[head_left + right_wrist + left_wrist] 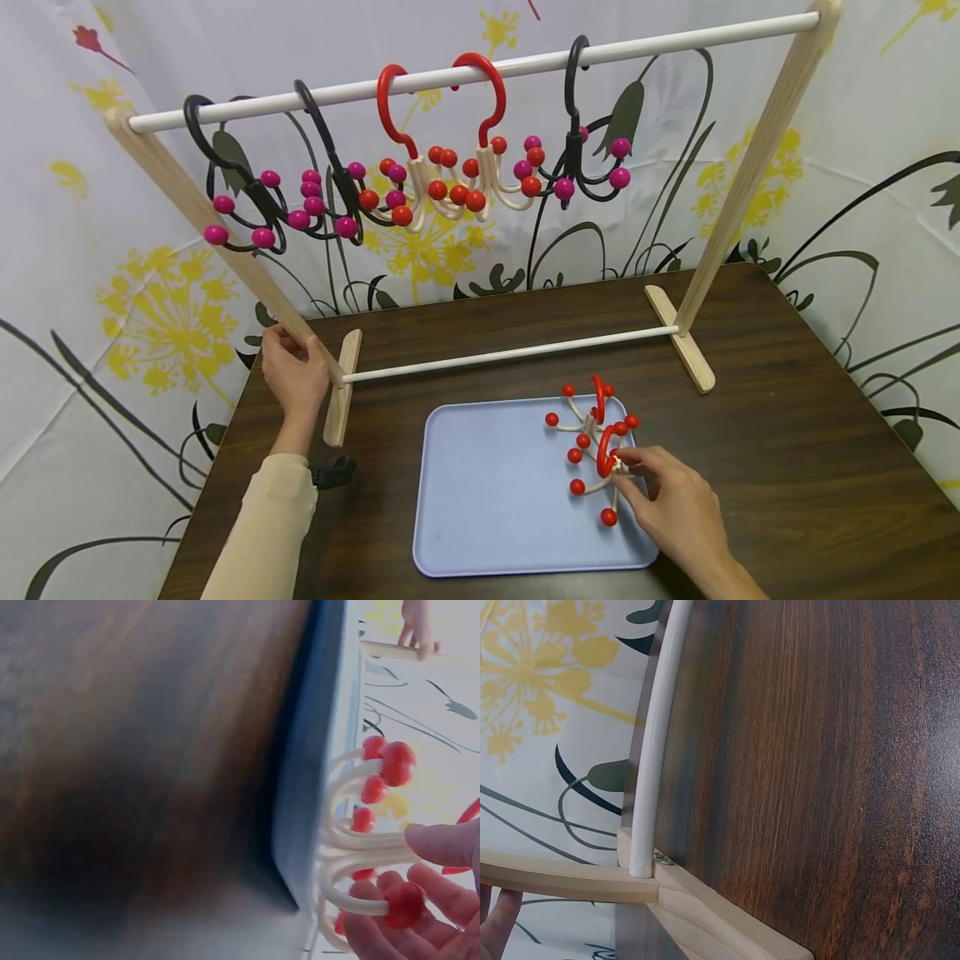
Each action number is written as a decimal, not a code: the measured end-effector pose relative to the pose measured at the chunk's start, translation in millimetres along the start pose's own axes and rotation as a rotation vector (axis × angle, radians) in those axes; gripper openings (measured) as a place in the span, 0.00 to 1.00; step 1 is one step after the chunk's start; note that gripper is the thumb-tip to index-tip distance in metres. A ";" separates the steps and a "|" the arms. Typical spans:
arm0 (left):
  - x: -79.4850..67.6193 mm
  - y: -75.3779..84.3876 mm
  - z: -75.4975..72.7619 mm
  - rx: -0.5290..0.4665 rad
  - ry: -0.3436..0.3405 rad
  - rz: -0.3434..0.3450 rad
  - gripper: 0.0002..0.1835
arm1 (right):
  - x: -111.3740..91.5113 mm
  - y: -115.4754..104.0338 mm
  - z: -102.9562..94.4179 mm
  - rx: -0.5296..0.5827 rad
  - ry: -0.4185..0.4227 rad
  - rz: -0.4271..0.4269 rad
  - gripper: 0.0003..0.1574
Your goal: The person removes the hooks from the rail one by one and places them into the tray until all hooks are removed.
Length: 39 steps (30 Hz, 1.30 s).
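My right hand (pixel 675 500) pinches the cream stem of a multi-armed hanger (pixel 603 460) with a red hook and red ball tips. It stands over the right side of a pale blue tray (pixel 480 508). In the right wrist view, thumb and fingers close round the stem (pixel 375 841). Just behind it in the tray is a second hanger (pixel 599 400) of the same kind. On the left, my left hand (pixel 296 371) holds the lower part of the rack's wooden post (pixel 247 271); the left wrist view shows only fingertips (pixel 501 919) against that post.
Along the rack's white top rail (pixel 525 64) hang black hangers (pixel 573 158) with magenta balls and two cream hangers (pixel 487 167) with red hooks. A lower white rail (pixel 510 355) joins the wooden feet (pixel 682 342) on the brown table (pixel 810 467). A patterned curtain (pixel 172 317) hangs behind.
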<state>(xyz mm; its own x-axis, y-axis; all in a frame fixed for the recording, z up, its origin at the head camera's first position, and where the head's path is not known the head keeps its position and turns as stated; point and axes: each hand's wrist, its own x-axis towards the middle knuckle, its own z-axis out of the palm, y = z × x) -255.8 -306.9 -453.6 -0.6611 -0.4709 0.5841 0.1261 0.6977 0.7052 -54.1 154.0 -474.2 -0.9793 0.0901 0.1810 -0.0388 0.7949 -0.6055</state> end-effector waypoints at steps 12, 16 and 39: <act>0.4 -0.2 -0.8 -0.001 0.002 -0.006 0.17 | 15.1 -22.9 -56.0 0.005 -0.006 -0.128 0.20; 0.8 -0.1 -1.0 0.005 -0.001 -0.004 0.17 | 36.0 -37.5 -85.5 0.006 0.088 -0.292 0.20; 0.8 -2.6 -1.8 0.006 -0.007 -0.003 0.17 | 213.4 -147.5 -167.9 0.113 0.208 -0.465 0.30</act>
<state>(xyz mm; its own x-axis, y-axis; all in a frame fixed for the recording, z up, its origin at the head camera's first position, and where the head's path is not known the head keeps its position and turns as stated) -255.4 -310.1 -454.3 -0.6668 -0.4688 0.5793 0.1202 0.6995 0.7044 -224.1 156.7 -216.1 -0.7941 -0.1308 0.5935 -0.4926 0.7106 -0.5024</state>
